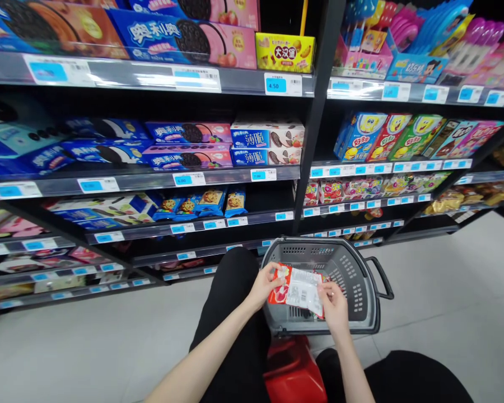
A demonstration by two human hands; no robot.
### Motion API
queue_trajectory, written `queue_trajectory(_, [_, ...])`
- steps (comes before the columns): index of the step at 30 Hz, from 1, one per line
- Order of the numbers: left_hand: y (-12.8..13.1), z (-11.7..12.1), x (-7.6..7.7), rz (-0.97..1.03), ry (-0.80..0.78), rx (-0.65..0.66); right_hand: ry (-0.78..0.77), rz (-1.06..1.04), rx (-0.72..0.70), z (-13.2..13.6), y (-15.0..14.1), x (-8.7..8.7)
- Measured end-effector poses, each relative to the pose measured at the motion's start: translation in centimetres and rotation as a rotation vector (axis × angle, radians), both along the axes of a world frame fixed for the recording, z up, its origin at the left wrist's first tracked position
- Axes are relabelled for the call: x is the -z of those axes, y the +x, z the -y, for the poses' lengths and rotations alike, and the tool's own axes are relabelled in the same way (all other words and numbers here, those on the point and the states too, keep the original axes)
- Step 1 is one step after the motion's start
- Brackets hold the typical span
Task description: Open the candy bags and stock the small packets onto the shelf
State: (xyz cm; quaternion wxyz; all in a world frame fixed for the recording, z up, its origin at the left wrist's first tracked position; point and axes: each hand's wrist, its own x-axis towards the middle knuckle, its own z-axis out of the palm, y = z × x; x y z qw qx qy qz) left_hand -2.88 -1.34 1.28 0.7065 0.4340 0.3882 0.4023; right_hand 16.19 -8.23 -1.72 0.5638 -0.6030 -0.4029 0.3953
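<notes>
A thin red and white packet point(303, 290) was found held above the left half of a grey basket point(328, 245), between its far and near edges. The left hand point(264, 286) pinched the red end close to the basket's left edge, thumb and fingers closed narrowly on the film. The right hand point(335, 307) had a similar narrow pinch on the opposite end. The packet lay slightly creased and tilted, printed side up. Whether its underside touched other contents could not be told.

In the inspector's judgement, the packet was light and limp, with a smooth wrapper liable to slip; its contents might be crushed by a firm squeeze at the middle. The flat ends were the proper places to take hold. The basket's handle point(387, 280) stood beyond its right edge, and a stocked shelf point(252, 219) was noted past its far edge.
</notes>
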Motion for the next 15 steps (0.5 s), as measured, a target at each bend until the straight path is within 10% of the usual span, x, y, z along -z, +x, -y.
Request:
queue_trajectory(10, [-0.8,-0.6,-0.1,0.266,-0.211,0.173,-0.014,-0.635,-0.089,0.7,0.7,-2.6])
queue_trajectory(15, [-0.8,-0.5,-0.5,0.28,-0.245,0.229,-0.072,-0.57,-0.013,0.6,0.5,-2.5])
